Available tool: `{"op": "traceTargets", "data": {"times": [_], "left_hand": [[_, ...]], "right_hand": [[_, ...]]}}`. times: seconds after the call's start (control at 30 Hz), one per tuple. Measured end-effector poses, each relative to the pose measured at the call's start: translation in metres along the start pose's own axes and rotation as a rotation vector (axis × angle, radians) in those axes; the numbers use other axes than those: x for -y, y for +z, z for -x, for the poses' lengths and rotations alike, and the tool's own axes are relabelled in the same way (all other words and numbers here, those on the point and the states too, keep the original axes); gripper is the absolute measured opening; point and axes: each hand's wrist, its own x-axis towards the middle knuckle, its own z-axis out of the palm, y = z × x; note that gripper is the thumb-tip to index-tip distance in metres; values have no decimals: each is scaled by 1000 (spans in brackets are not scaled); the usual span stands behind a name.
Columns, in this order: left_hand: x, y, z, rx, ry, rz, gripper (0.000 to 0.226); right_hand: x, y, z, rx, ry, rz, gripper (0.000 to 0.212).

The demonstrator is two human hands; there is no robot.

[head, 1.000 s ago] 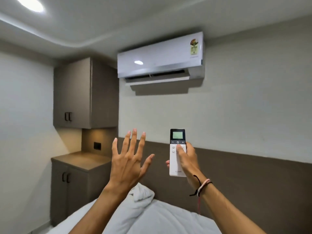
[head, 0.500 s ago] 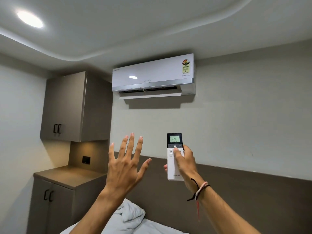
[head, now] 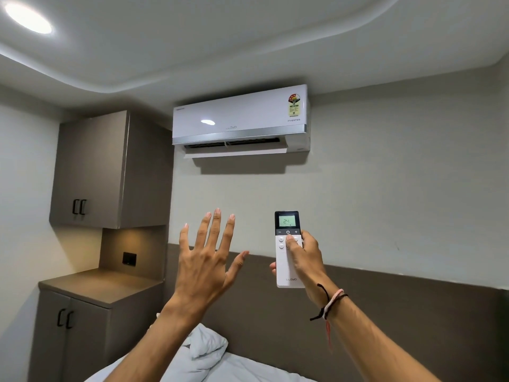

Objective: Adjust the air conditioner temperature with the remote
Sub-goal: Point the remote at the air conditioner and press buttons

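A white air conditioner [head: 239, 121] hangs high on the wall, its bottom flap open. My right hand [head: 305, 257] grips a white remote [head: 286, 268] upright below the unit and points it up at it. The thumb rests on the buttons just under the power key. The remote's green screen [head: 286, 221] reads 24. My left hand [head: 205, 260] is raised to the left of the remote, palm away from me, fingers spread, holding nothing.
A grey wall cabinet [head: 110, 172] hangs at the left above a low cabinet [head: 91, 301] with a counter top. A dark headboard panel [head: 413, 321] runs along the wall. White bedding [head: 209, 354] lies below my arms. A ceiling light [head: 27, 17] glows top left.
The view has tilted upward, so the air conditioner sits lower in the frame. The remote's screen now reads 24 clearly. Both hands hold about the same pose.
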Motion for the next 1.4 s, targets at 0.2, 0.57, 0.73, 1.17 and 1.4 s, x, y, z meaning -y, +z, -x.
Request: {"op": "traceTargets", "data": {"times": [0.2, 0.57, 0.73, 1.17, 1.4], "left_hand": [[2, -2, 0, 12, 3, 3, 86], [-1, -8, -2, 13, 3, 1, 85], [-5, -6, -1, 14, 3, -11, 84], [-12, -1, 1, -18, 17, -15, 81], [-15, 0, 2, -10, 14, -4, 86]], "right_hand": [[1, 3, -1, 10, -7, 21, 21], [4, -2, 1, -32, -33, 32, 20], [6, -5, 3, -17, -21, 8, 19], [7, -12, 6, -75, -42, 68, 16], [5, -16, 8, -62, -18, 36, 19]]}}
